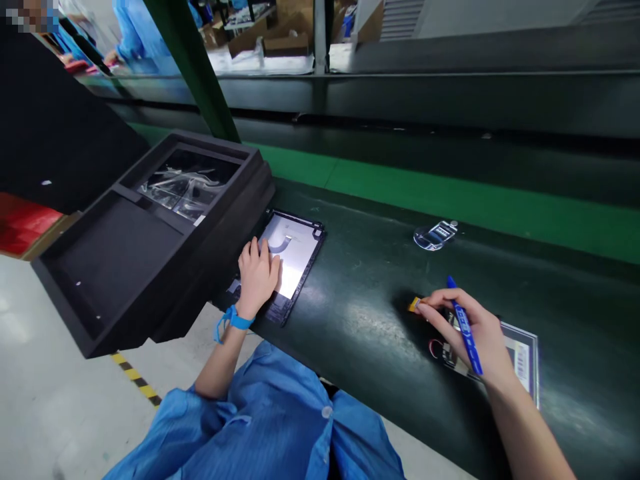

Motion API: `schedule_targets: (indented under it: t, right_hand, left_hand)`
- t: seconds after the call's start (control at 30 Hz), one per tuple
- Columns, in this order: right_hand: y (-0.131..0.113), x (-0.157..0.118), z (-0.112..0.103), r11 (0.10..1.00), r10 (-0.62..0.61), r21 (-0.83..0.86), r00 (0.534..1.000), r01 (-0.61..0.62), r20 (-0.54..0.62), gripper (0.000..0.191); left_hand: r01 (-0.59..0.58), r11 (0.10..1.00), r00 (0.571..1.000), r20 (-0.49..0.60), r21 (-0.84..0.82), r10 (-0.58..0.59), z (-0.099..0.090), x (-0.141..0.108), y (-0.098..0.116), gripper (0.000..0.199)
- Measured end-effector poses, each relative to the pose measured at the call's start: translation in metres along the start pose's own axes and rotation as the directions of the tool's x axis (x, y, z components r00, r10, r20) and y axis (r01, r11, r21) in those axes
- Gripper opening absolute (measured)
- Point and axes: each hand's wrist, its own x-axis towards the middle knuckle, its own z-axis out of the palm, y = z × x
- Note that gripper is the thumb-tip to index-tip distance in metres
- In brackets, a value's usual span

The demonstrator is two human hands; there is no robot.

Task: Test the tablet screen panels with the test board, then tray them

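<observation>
My left hand (259, 277), with a blue band at its wrist, lies with fingers spread on a flat panel (297, 257) that has a black frame and a silvery face. Between the thumb and fingertips of my right hand (470, 333) is a small orange-yellow piece (414, 305). A blue pen (466, 330) also rests in that hand, slanting across it. Partly hidden under the right hand and wrist is a framed module (524, 360) with a white label and a small circuit part; a thin red wire (435, 348) loops at its left end.
Black foam trays (125, 240) are stacked at the left, the top one holding clear plastic-wrapped items (187, 187). A clear, round-ended plastic piece (435, 235) lies farther back on the dark green table (360, 293). A green post (197, 73) rises behind the trays. People in blue stand beyond.
</observation>
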Motion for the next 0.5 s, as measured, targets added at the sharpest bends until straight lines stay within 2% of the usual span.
schedule_targets:
  t: [0.07, 0.13, 0.2, 0.27, 0.37, 0.5]
  right_hand:
    - [0.001, -0.001, -0.001, 1.000, 0.002, 0.010, 1.000, -0.002, -0.003, 0.027]
    - [0.002, -0.002, -0.002, 1.000, 0.016, 0.000, 0.999, -0.016, -0.036, 0.027]
    - [0.000, -0.002, -0.001, 0.998, 0.062, -0.010, 0.992, -0.063, -0.107, 0.027]
    - [-0.002, 0.000, 0.000, 0.991, 0.130, 0.002, 0.973, -0.132, -0.193, 0.026]
    - [-0.006, 0.002, 0.006, 0.985, 0.168, 0.009, 0.943, -0.173, -0.286, 0.025]
    - [-0.008, -0.001, 0.013, 0.990, 0.123, -0.032, 0.948, -0.138, -0.294, 0.024]
  left_hand:
    - [-0.010, 0.997, 1.000, 0.017, -0.073, 0.011, -0.004, -0.001, -0.005, 0.056]
    - [0.027, 0.991, 1.000, 0.016, -0.129, -0.025, -0.009, -0.004, -0.014, 0.053]
    - [0.064, 0.985, 0.998, 0.006, -0.161, -0.064, -0.015, -0.009, -0.021, 0.051]
    - [0.046, 0.979, 0.999, 0.012, -0.197, -0.044, -0.018, -0.019, -0.020, 0.050]
    - [-0.030, 0.963, 0.998, 0.043, -0.268, 0.043, -0.017, -0.037, -0.001, 0.049]
    - [-0.123, 0.921, 0.987, 0.050, -0.369, 0.152, -0.005, -0.060, 0.041, 0.052]
